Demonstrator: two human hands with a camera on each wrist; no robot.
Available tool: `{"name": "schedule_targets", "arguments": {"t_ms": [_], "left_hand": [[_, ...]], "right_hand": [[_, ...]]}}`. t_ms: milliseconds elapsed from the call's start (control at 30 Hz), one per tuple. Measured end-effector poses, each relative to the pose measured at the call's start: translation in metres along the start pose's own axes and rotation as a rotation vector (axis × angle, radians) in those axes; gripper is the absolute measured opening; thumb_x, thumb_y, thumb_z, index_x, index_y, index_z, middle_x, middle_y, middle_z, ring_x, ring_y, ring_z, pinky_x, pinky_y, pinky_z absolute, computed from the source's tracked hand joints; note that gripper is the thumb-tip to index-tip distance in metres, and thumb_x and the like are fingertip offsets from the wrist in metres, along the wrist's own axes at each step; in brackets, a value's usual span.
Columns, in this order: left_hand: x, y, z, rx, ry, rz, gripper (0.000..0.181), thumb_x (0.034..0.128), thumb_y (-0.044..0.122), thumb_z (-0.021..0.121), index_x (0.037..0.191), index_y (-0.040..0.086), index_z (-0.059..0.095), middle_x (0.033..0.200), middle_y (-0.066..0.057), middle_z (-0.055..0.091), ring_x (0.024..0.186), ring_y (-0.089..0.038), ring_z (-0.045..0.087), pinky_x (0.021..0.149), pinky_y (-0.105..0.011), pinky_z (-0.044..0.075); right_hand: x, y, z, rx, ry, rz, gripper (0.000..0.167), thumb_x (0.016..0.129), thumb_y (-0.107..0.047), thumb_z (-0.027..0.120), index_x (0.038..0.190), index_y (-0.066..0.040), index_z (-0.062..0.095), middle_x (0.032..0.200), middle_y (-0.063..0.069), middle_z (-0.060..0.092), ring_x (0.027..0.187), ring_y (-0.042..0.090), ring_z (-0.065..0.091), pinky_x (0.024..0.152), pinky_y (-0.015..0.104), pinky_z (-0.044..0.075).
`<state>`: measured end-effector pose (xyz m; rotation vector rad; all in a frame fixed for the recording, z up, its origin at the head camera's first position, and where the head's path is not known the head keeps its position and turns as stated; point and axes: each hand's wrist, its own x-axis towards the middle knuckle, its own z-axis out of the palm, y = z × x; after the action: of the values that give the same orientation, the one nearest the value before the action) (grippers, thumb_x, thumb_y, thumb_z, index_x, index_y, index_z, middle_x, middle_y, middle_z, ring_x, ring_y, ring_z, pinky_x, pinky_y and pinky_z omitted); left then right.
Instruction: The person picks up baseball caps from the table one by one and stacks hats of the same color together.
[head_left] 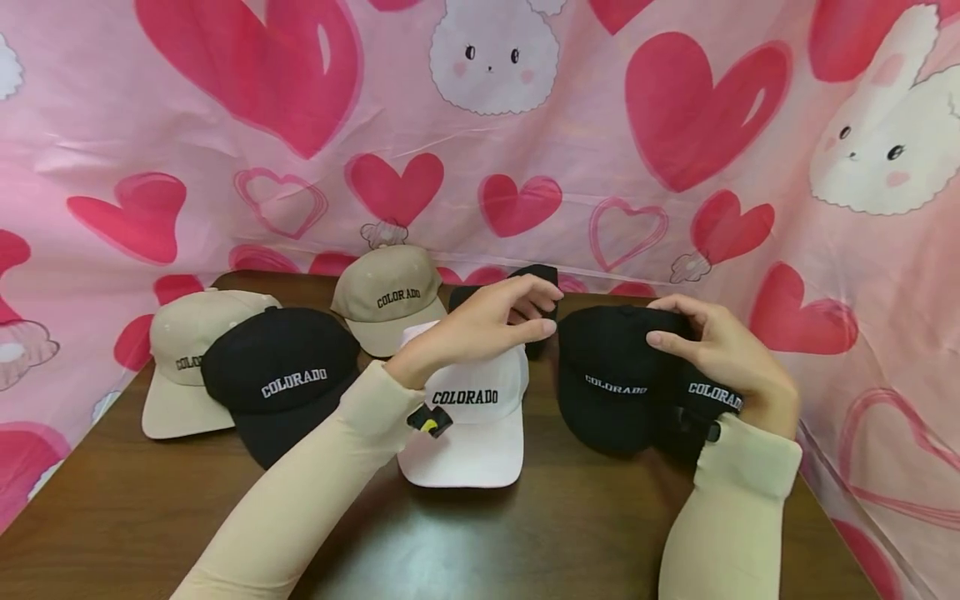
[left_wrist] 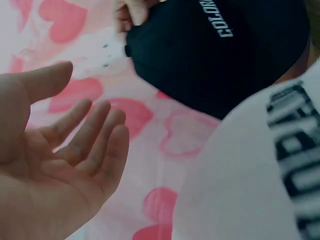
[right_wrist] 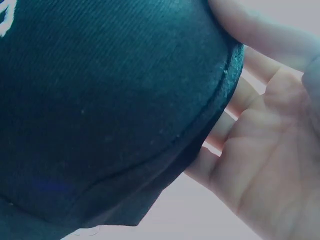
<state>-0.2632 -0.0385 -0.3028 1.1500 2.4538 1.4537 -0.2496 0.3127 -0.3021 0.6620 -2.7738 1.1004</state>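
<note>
My right hand (head_left: 716,346) pinches the edge of a black baseball cap (head_left: 603,346), with the thumb on its near side and the fingers behind. White COLORADO lettering runs across its front. The right wrist view shows the same grip on the dark cloth (right_wrist: 115,100). Just beneath that wrist is a second black cap (head_left: 693,417), partly hidden by the hand and forearm. My left hand (head_left: 483,321) hovers over a white cap (head_left: 465,450) with black COLORADO lettering. Its fingers are loosely bent, and the palm (left_wrist: 65,170) holds nothing in the left wrist view.
Left on the brown table (head_left: 570,533) sit a beige cap (head_left: 187,333) and a black cap (head_left: 281,358) overlapping it. Farther back stand another beige cap (head_left: 390,287) and a dark cap (head_left: 536,273) partly behind my left hand. A pink heart-patterned cloth (head_left: 480,192) hangs behind.
</note>
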Motion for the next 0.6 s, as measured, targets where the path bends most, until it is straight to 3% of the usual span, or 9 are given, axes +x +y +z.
{"name": "schedule_targets", "arguments": {"t_ms": [167,300,467,600], "left_hand": [[0.029,-0.001,0.011,0.011,-0.07,-0.079,0.05,0.1052,0.031,0.068,0.15,0.015,0.053,0.146,-0.001,0.059,0.131,-0.014,0.057,0.113,-0.033,0.047],[0.043,-0.005,0.019,0.076,-0.199,-0.095,0.058,0.1054,0.038,0.066,0.156,0.015,0.048,0.154,-0.002,0.054,0.142,-0.017,0.05,0.12,-0.036,0.041],[0.051,-0.006,0.025,0.083,-0.334,-0.079,0.043,0.1051,0.038,0.067,0.143,0.018,0.06,0.134,0.002,0.066,0.125,-0.014,0.058,0.111,-0.032,0.047],[0.051,-0.005,0.032,-0.019,-0.394,-0.065,0.024,0.1057,0.032,0.067,0.126,0.018,0.066,0.115,0.002,0.067,0.112,-0.015,0.059,0.102,-0.029,0.049]], "right_hand": [[-0.005,-0.008,-0.002,0.036,-0.007,-0.043,0.034,0.097,-0.005,0.076,0.129,-0.012,0.069,0.103,0.003,0.074,0.088,0.016,0.07,0.081,0.018,0.057],[-0.006,-0.011,-0.003,0.104,-0.031,-0.093,0.034,0.096,0.001,0.074,0.128,-0.008,0.068,0.104,0.004,0.076,0.087,0.018,0.073,0.082,0.02,0.058],[-0.007,-0.011,-0.004,0.136,-0.092,-0.132,0.033,0.097,0.003,0.073,0.127,-0.008,0.067,0.103,0.005,0.075,0.087,0.019,0.073,0.082,0.022,0.059],[-0.009,-0.01,-0.007,0.143,-0.167,-0.137,0.031,0.098,0.003,0.071,0.126,-0.007,0.066,0.1,0.006,0.074,0.086,0.021,0.072,0.081,0.024,0.059]]}}
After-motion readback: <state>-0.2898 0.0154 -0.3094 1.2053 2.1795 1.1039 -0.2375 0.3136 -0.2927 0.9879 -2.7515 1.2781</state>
